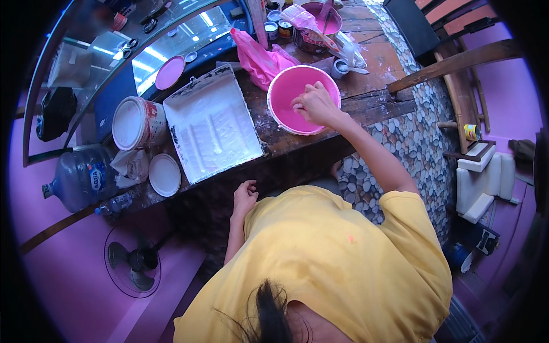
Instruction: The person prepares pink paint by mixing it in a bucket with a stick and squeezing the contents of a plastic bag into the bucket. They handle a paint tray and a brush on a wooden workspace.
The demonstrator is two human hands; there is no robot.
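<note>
My right hand [318,104] is over a white-rimmed bucket [275,114] with pink inside. Its fingers are curled together, and what they hold, if anything, is hidden. My left hand [245,197] hangs by the near table edge, below the paint tray, fingers loosely bent and nothing visible in them. To the left of the bucket lies a wide paint tray [214,128] coated in white, with raised ridges. A crumpled pink plastic bag [257,60] sits just behind the bucket.
On the wooden table [366,94] stand a lidded tub [137,123], a round white lid [164,175], a pink lid [170,72], a small cup [339,69] and a pink-stained pot [320,23]. A water jug [83,177] is at the left; a fan [140,260] stands below.
</note>
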